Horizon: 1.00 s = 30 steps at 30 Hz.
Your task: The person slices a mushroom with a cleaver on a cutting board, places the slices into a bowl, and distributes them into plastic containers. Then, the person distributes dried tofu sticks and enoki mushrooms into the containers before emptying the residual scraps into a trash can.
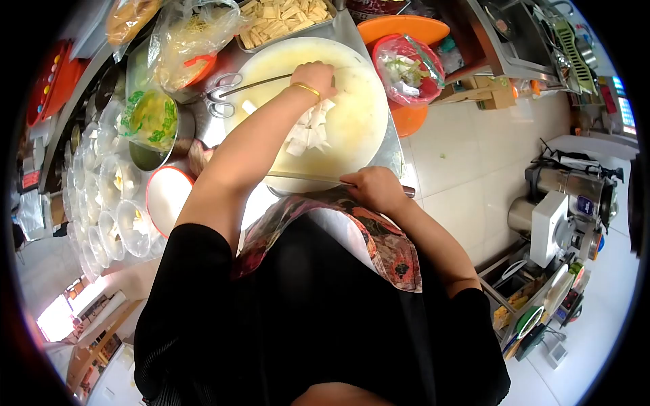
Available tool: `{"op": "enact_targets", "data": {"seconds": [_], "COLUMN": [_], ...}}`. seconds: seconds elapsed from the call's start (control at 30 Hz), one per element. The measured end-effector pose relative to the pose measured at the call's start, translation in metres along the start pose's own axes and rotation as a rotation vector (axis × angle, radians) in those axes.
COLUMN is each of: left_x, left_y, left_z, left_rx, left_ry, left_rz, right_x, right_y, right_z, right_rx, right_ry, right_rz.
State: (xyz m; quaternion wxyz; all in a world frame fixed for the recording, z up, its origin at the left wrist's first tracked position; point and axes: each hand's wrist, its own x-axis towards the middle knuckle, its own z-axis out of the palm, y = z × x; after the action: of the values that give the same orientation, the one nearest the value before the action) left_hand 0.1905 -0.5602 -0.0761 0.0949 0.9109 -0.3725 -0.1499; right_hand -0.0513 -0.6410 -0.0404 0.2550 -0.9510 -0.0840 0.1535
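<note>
On the round cutting board [362, 101] lies a small pile of white cut pieces [308, 135]. My left hand [315, 78], with a gold bracelet at its wrist, is closed over one end of a long thin dark tool [261, 82], which looks like a knife, beyond the pile. Near the board's closest edge, my right hand [376, 189] is wrapped round the handle of a knife [305, 177]. Its thin blade points left, and the brown handle end shows right of the hand. A pair of scissors [222, 95] rests at the board's left edge.
A tray of yellowish strips [284, 20] stands behind the board. Left are a metal pot [183, 125], a white red-rimmed bowl [169, 196] and several clear cups [132, 227]. A red bagged basin [406, 71] stands right, beside orange tubs. Tiled floor [467, 149] lies beyond the right edge.
</note>
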Motion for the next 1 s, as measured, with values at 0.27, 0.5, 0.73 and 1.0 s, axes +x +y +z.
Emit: {"op": "enact_targets", "data": {"seconds": [0.27,0.5,0.73,1.0], "left_x": [-0.127,-0.211,-0.216,-0.216], "left_y": [-0.059,-0.027,-0.032,-0.041], "left_z": [-0.029,0.043,0.045,0.052], "left_rx": [-0.481,-0.311,-0.363,-0.372], "left_ry": [0.613,0.476,0.457,0.465], "left_rz": [-0.142,0.273,0.280,0.312], "right_x": [0.033,0.042,0.032,0.044], "right_y": [0.000,0.003,-0.031,-0.039], "right_z": [0.009,-0.001,-0.011,-0.002], "right_rx": [0.143,0.182,-0.004,-0.042], "right_ry": [0.051,0.053,0.014,-0.054], "right_rz": [0.193,0.216,0.100,0.133]}}
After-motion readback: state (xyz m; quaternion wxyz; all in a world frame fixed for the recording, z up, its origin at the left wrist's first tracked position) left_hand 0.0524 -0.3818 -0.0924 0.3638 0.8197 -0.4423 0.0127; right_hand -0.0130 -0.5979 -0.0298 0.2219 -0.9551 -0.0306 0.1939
